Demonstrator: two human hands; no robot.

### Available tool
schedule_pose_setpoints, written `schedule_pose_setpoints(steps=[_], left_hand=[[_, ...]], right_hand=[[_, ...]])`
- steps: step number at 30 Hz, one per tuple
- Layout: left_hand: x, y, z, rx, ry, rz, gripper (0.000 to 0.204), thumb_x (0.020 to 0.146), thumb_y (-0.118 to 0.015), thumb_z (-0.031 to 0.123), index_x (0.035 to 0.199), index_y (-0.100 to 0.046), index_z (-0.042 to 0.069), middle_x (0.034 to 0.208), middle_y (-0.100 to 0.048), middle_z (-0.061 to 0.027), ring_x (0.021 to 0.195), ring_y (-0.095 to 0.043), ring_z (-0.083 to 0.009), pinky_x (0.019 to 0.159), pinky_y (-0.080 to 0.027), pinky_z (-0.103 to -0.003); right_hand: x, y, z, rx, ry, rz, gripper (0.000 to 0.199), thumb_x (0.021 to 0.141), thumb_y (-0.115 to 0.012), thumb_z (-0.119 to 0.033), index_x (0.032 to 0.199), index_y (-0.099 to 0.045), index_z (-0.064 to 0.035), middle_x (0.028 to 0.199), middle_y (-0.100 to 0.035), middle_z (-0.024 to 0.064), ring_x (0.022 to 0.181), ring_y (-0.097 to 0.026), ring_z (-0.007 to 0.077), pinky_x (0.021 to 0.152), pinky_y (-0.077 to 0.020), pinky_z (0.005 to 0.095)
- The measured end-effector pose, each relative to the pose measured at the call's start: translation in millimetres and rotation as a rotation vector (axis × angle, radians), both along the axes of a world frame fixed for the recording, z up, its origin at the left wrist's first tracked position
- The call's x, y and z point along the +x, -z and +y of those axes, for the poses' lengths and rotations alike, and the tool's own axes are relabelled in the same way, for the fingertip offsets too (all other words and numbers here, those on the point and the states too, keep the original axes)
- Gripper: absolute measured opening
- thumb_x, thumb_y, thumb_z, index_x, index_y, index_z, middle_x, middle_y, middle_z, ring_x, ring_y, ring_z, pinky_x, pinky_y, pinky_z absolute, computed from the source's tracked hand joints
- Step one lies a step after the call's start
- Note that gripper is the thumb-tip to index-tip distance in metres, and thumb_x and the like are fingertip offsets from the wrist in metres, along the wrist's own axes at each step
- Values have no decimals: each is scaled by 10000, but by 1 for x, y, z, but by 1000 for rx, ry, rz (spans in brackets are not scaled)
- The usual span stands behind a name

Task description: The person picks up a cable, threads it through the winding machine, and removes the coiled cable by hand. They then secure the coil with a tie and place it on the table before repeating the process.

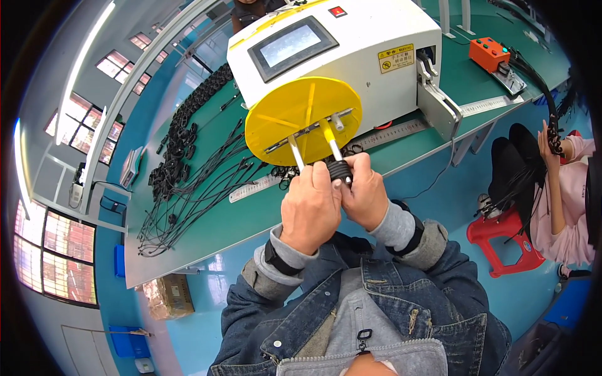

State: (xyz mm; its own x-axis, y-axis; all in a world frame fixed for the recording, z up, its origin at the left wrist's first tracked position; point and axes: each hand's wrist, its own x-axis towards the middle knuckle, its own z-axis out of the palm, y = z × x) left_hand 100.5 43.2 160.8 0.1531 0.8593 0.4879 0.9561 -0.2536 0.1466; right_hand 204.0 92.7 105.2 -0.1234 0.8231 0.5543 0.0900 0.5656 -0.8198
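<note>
A small coil of black cable [340,170] sits around the ends of the two metal pegs that stick out of a yellow round disc [269,128]. The disc is on the front of a white winding machine [382,34]. My left hand [310,210] is closed at the coil's left side, its fingers by the left peg. My right hand [369,195] grips the coil from the right, with the thumb near a peg's tip. The fingers partly cover the coil, so its loose ends are hidden.
Loose black cables [188,207] and a row of bundled coils [179,138] lie on the green table [213,250]. Metal rulers [251,187] lie along its front. An orange control box [488,55] stands right. A person [564,175] holds black cables near a red stool [501,241].
</note>
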Motion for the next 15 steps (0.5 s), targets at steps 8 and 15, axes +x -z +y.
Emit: schedule_pose_setpoints(steps=[8,15], left_hand=[[7,45,-42,14,-24,-123,309,818,-538,145,1061,-449,-24,864,-502,-185,753,-521,-352,610,-448,-393],[-33,83,-33,-727,96,-1620,297,908,-496,243,1038,-485,-25,986,-539,-86,849,-545,-179,658,-454,-273]], right_hand=[[9,34,-29,44,3,-128,229,755,-562,-37,932,-421,-5,699,-572,203,639,-579,400,531,-472,412],[0,82,-18,144,-192,-170,201,758,-530,-8,928,-422,-17,686,-569,203,627,-574,399,522,-463,424]])
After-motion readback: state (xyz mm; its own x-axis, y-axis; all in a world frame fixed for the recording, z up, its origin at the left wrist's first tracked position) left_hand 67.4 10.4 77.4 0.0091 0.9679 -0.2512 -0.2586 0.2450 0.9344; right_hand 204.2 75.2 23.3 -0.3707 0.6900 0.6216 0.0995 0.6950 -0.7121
